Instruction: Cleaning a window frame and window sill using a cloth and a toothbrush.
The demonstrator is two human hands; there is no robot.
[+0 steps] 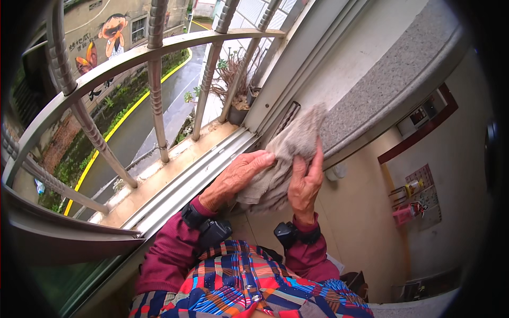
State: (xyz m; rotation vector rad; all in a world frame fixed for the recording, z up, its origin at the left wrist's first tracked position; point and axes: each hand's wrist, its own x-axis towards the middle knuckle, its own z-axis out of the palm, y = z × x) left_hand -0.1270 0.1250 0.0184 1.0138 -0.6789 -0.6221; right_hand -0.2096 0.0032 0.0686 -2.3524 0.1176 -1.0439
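Note:
A crumpled grey-beige cloth (284, 163) is held up in front of my body, between both hands. My left hand (240, 175) pinches its left side, thumb on top. On the other side, my right hand (307, 179) grips the cloth with the fingers partly behind it. The cloth's upper corner reaches toward the granite ledge (381, 83) and looks slightly blurred. Just left of the cloth runs the white sliding-window track (199, 175). A dark twisted metal bar (288, 117) shows beside the window frame, its lower part hidden by the cloth.
A curved metal window guard (115, 67) with upright bars stands outside the track. Potted plants (238, 109) sit by the frame. Below lies a street (167, 95) with a yellow kerb line. To the right, a pink basket (405, 214) hangs on the room's wall (457, 167).

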